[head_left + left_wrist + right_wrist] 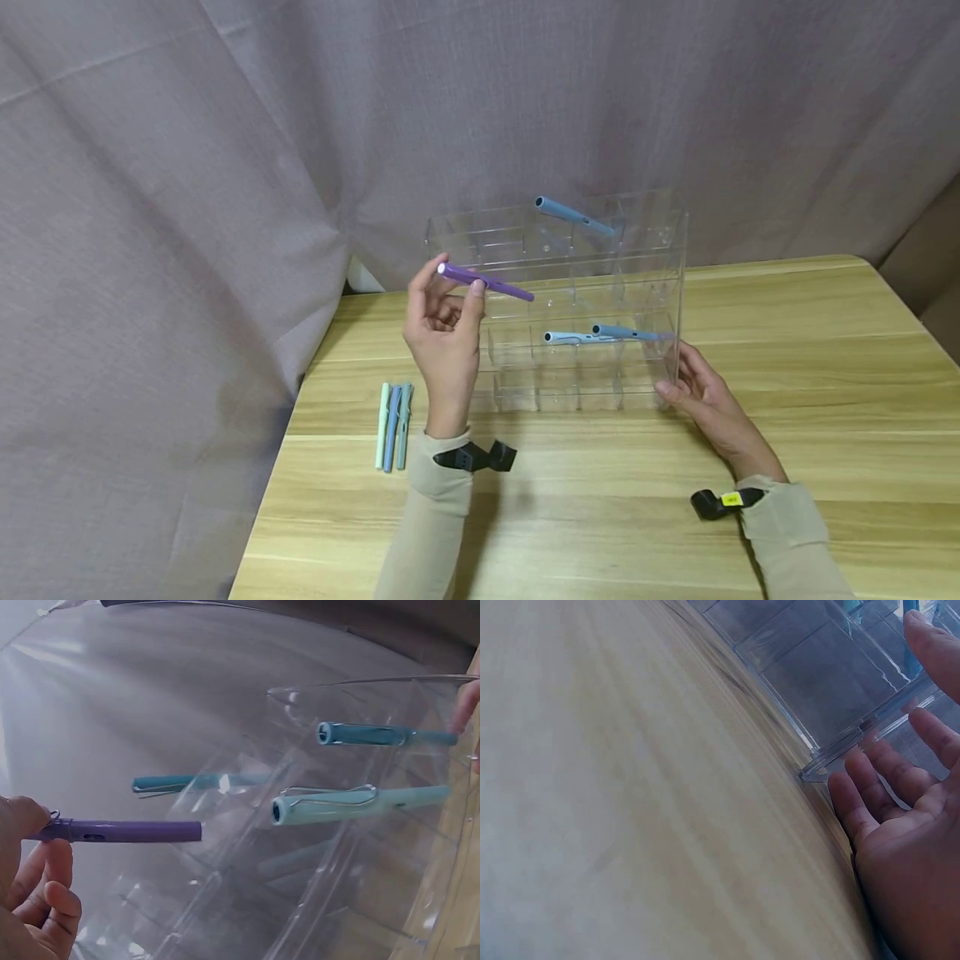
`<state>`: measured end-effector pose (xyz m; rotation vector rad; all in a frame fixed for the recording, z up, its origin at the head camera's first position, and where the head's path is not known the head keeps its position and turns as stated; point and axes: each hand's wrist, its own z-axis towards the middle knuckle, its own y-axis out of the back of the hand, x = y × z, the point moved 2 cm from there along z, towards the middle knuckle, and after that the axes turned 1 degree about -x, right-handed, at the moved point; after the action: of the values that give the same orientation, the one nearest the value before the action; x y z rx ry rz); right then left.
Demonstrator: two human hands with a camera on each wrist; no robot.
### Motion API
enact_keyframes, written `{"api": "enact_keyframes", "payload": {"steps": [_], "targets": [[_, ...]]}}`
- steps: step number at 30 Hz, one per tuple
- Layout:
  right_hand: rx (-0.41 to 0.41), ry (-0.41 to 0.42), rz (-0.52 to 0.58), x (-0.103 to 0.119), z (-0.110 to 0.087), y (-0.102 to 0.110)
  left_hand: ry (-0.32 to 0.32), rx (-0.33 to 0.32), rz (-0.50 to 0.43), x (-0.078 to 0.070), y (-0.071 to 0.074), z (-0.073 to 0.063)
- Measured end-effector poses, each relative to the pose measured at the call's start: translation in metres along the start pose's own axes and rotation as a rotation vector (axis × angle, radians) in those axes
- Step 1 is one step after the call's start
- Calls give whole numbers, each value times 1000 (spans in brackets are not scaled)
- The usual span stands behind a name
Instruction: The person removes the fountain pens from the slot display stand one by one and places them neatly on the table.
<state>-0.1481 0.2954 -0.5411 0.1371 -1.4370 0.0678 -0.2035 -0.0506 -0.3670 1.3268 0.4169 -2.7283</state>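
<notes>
My left hand [448,333] pinches a purple pen [498,286] between thumb and fingers, its tip pointing right in front of a clear plastic pen rack [682,275]. In the left wrist view, the purple pen's free end [150,832] stands at the rack's left part. My right hand [716,408] holds the rack's lower right side, thumb at the front and fingers along the side wall. A blue pen [573,215] sticks out of the top row. Lower down, a light blue pen [577,338] and a darker blue pen [622,332] sit in compartments, caps outward.
Three pens lie side by side on the wooden table [600,500] left of the rack: a pale green pen [382,425], a blue pen [392,429] and a teal pen [403,427]. A grey curtain [225,167] hangs behind the table.
</notes>
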Motion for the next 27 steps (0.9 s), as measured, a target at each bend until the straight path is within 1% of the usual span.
{"api": "enact_keyframes", "payload": {"steps": [4, 8, 10, 13, 16, 20, 24, 27], "targets": [[0, 5, 3, 0, 1, 0, 1, -22, 25, -5, 7, 1], [-1, 13, 12, 0, 1, 0, 2, -37, 54, -6, 12, 0], [0, 14, 14, -1, 1, 0, 1, -35, 52, -5, 15, -1], [0, 12, 14, -2, 0, 0, 8, -19, 22, -3, 21, -5], [-3, 8, 5, -2, 1, -1, 36, -2, -15, -1, 28, -9], [-8, 11, 1, -2, 0, -1, 91, -2, -44, 4, 40, -15], [-13, 19, 14, 0, -1, -2, 146, -17, -51, 10, 53, -20], [-15, 21, 16, 1, -1, -1, 175, -31, -41, 15, 64, -25]]}}
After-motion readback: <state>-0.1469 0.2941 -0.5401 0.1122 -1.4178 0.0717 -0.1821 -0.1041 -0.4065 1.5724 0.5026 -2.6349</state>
